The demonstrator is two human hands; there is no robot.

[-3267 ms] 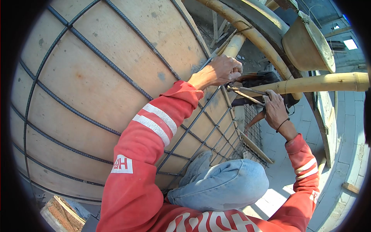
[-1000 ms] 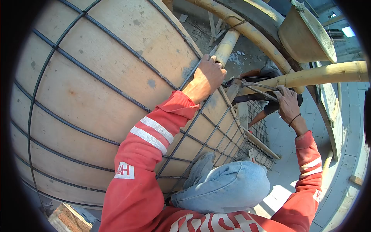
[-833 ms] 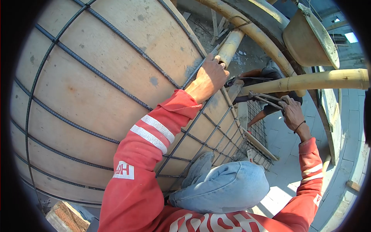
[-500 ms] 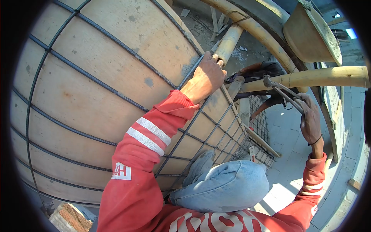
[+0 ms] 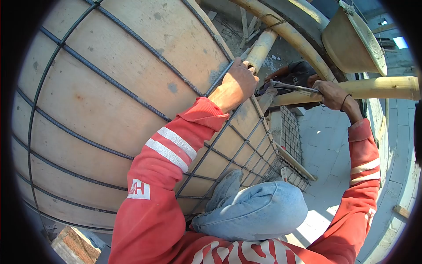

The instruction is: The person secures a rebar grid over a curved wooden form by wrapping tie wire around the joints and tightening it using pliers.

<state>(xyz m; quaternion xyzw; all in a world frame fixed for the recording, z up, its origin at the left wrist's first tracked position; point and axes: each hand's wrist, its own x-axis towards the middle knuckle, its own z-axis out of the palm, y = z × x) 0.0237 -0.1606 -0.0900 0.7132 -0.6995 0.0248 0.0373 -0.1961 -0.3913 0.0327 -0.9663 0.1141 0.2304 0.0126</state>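
Observation:
My left hand (image 5: 237,86) is closed around a rebar (image 5: 218,82) at the upper edge of the plywood panel (image 5: 132,70). The curled fingers hide the bar's end. Over to the right, my right hand (image 5: 332,94) grips the handles of metal pincers (image 5: 296,87). Their head points left, toward the left hand, and lies near a wooden post's top. Whether the jaws touch anything is too small to tell. A grid of tied rebars (image 5: 118,90) lies across the panel, running under my left forearm.
Bamboo poles (image 5: 378,89) cross at the upper right, close to my right hand. A tan basin (image 5: 351,42) stands beyond them. Below, a co-worker in dark clothing (image 5: 301,75) is partly hidden. My bent knee (image 5: 263,209) rests near the mesh, high above a pale block floor (image 5: 323,141).
My right hand has moved up and left, swinging the pincers nearly level with their head nearer the left hand. The left hand stays on the rebar. The co-worker has shifted.

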